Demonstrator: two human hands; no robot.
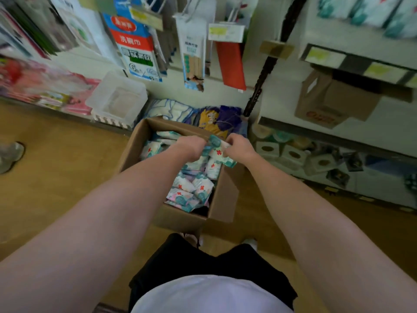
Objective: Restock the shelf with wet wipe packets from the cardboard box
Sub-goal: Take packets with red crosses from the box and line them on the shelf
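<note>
An open cardboard box (222,199) stands on the floor in front of me, filled with several wet wipe packets (189,190), white and teal with red crosses. Both my hands are over the far end of the box. My left hand (191,146) and my right hand (239,146) grip a bunch of packets (217,152) between them, held just above the pile. The shelf (338,129) rises to the right, with white and teal packs on its top level.
A clear plastic bin (117,98) sits on the floor left of the box, bagged goods (216,118) behind it. Hanging products (191,53) cover the back wall. A brown paper bag (327,102) stands on the right shelf. Wooden floor stretches left.
</note>
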